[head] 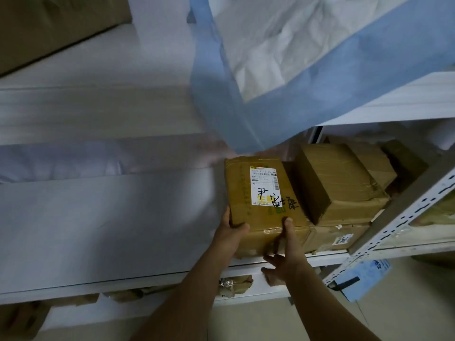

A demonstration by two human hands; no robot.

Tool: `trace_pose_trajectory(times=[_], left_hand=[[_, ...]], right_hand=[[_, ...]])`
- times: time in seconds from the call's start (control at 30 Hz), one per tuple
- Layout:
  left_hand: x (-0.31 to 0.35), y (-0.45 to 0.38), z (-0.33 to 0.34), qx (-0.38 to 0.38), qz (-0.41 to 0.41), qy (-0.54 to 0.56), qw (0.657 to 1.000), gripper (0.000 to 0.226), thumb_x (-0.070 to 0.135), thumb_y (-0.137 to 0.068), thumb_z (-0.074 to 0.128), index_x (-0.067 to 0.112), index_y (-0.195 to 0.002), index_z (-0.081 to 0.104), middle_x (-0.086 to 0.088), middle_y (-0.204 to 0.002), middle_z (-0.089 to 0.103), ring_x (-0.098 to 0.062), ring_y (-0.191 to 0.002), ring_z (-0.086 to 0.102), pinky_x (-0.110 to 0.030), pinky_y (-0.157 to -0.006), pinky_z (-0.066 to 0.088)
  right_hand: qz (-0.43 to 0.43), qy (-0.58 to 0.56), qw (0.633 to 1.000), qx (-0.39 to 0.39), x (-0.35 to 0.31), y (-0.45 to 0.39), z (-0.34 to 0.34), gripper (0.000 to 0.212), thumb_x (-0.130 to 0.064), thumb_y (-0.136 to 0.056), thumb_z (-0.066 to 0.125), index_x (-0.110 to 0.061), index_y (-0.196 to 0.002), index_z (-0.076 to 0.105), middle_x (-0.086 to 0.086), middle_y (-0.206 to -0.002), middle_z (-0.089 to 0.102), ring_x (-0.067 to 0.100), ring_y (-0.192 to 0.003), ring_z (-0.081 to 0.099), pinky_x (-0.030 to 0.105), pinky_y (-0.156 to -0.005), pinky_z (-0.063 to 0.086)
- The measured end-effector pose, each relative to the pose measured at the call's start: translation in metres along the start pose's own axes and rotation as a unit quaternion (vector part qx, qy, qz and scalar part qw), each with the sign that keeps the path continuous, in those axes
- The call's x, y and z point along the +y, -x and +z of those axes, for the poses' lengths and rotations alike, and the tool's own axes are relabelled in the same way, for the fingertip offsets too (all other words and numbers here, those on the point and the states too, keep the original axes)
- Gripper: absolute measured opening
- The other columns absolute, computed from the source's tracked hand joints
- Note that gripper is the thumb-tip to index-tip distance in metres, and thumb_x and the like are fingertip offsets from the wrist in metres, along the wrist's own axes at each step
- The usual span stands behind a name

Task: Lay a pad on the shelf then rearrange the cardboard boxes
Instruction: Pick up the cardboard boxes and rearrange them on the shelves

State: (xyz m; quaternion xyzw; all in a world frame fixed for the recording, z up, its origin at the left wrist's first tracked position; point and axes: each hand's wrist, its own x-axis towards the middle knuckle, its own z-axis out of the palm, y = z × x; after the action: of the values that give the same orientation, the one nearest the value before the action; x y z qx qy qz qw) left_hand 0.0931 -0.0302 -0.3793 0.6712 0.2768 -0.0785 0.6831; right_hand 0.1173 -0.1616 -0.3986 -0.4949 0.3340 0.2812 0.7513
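Left hand: the left hand (pixel 231 232) gripped the near left corner of the labelled box (pixel 264 205), thumb lying over the top edge and the palm against the left side; the fingers were hidden behind the box.

Right hand: the right hand (pixel 286 252) held the front of the same box, thumb stretched up onto the top face just below the label (pixel 263 187), the other fingers spread loosely below the front edge and curled under it.

Labelled box: a brown cardboard box with tape across it stood at the front of the middle shelf (pixel 327 257), its white shipping label facing up with black handwriting across it.

Other boxes: a second box (pixel 337 183) lay tilted just right of the labelled one, resting on a flatter box (pixel 342 235) that carried a small white sticker; more cardboard showed behind them, too dark to tell apart.

Pad: a blue sheet with a white quilted centre, the pad (pixel 283 60), hung over the front of the upper shelf, its lower edge drooping close above the labelled box.

White sheet: a pale sheet (pixel 98 217) covered the left part of the middle shelf, beside the labelled box.

Frame: a white slotted post (pixel 394 232) ran slantwise at the right.

Lower shelf: packages (pixel 234 283) sat below the shelf edge, partly hidden.
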Motion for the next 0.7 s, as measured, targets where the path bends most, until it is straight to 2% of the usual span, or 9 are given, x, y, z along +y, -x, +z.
trace_pose_trajectory(times=[0.13, 0.23, 0.27, 0.3, 0.37, 0.43, 0.53, 0.63, 0.7], left_hand=[[0.008, 0.028, -0.011, 0.038, -0.021, -0.024, 0.999, 0.056, 0.026, -0.094, 0.057, 0.021, -0.143, 0.032, -0.002, -0.137, 0.046, -0.023, -0.114, 0.049, -0.036, -0.087, 0.042], [0.013, 0.054, -0.033, 0.105, -0.019, -0.023, 0.994, 0.021, 0.025, -0.092, 0.059, 0.011, -0.107, 0.055, -0.013, -0.118, 0.058, -0.025, -0.097, 0.053, -0.030, -0.078, 0.040], [0.016, 0.066, -0.042, 0.127, -0.006, -0.021, 0.992, 0.014, 0.024, -0.092, 0.059, 0.011, -0.089, 0.056, -0.015, -0.105, 0.061, -0.027, -0.091, 0.055, -0.029, -0.075, 0.040], [0.017, 0.076, -0.052, 0.142, 0.011, -0.018, 0.990, 0.021, 0.024, -0.092, 0.059, 0.012, -0.075, 0.053, -0.013, -0.090, 0.060, -0.027, -0.084, 0.055, -0.028, -0.072, 0.039], [0.021, 0.101, -0.077, 0.171, 0.039, -0.020, 0.984, 0.035, 0.025, -0.092, 0.058, 0.014, -0.062, 0.044, -0.005, -0.068, 0.049, -0.021, -0.065, 0.047, -0.027, -0.064, 0.036], [0.027, 0.129, -0.104, 0.201, 0.061, -0.017, 0.978, 0.041, 0.028, -0.093, 0.054, 0.014, -0.059, 0.037, -0.002, -0.060, 0.039, -0.017, -0.056, 0.039, -0.027, -0.061, 0.032], [0.039, 0.170, -0.145, 0.264, 0.100, 0.003, 0.959, 0.038, 0.030, -0.096, 0.045, 0.012, -0.063, 0.041, -0.004, -0.062, 0.041, -0.019, -0.059, 0.040, -0.031, -0.063, 0.034], [0.065, 0.215, -0.190, 0.339, 0.174, 0.056, 0.923, 0.025, 0.024, -0.097, 0.044, 0.008, -0.079, 0.052, -0.007, -0.072, 0.050, -0.019, -0.064, 0.046, -0.030, -0.061, 0.038], [0.089, 0.240, -0.220, 0.386, 0.234, 0.067, 0.890, 0.021, 0.017, -0.096, 0.045, 0.007, -0.078, 0.053, -0.007, -0.074, 0.051, -0.017, -0.066, 0.046, -0.029, -0.061, 0.035]], right_hand=[[-0.028, -0.025, 0.999, 0.021, 0.005, 0.032, 0.006, 0.074, -0.046, -0.084, 0.064, -0.022, -0.144, 0.028, 0.016, -0.146, 0.036, 0.036, -0.131, 0.039, 0.055, -0.106, 0.030], [-0.025, -0.030, 0.998, 0.046, 0.018, 0.062, 0.019, 0.042, -0.020, -0.084, 0.067, -0.010, -0.120, 0.048, 0.017, -0.128, 0.055, 0.030, -0.117, 0.053, 0.047, -0.102, 0.039], [-0.028, -0.024, 0.998, 0.045, 0.023, 0.075, 0.026, 0.027, -0.016, -0.085, 0.066, -0.008, -0.106, 0.052, 0.016, -0.118, 0.060, 0.029, -0.111, 0.056, 0.044, -0.098, 0.043], [-0.034, -0.015, 0.999, 0.035, 0.029, 0.085, 0.033, 0.019, -0.016, -0.086, 0.064, -0.007, -0.097, 0.052, 0.016, -0.109, 0.062, 0.029, -0.105, 0.058, 0.040, -0.090, 0.046], [-0.038, 0.014, 0.999, -0.010, 0.041, 0.113, 0.055, 0.021, -0.027, -0.092, 0.056, -0.007, -0.087, 0.054, 0.014, -0.086, 0.062, 0.025, -0.080, 0.059, 0.032, -0.066, 0.044], [-0.041, 0.038, 0.997, -0.054, 0.053, 0.143, 0.080, 0.037, -0.037, -0.097, 0.046, -0.011, -0.071, 0.052, 0.009, -0.065, 0.056, 0.017, -0.055, 0.047, 0.025, -0.050, 0.031], [-0.050, 0.071, 0.988, -0.128, 0.069, 0.189, 0.120, 0.040, -0.039, -0.096, 0.046, -0.013, -0.067, 0.054, 0.005, -0.057, 0.055, 0.012, -0.043, 0.042, 0.020, -0.039, 0.029], [-0.094, 0.096, 0.969, -0.209, 0.080, 0.246, 0.162, 0.039, -0.041, -0.094, 0.048, -0.013, -0.068, 0.055, 0.004, -0.056, 0.056, 0.011, -0.043, 0.045, 0.019, -0.042, 0.029], [-0.159, 0.106, 0.955, -0.228, 0.077, 0.282, 0.188, 0.036, -0.038, -0.095, 0.049, -0.012, -0.072, 0.057, 0.006, -0.058, 0.058, 0.014, -0.049, 0.048, 0.022, -0.047, 0.032]])
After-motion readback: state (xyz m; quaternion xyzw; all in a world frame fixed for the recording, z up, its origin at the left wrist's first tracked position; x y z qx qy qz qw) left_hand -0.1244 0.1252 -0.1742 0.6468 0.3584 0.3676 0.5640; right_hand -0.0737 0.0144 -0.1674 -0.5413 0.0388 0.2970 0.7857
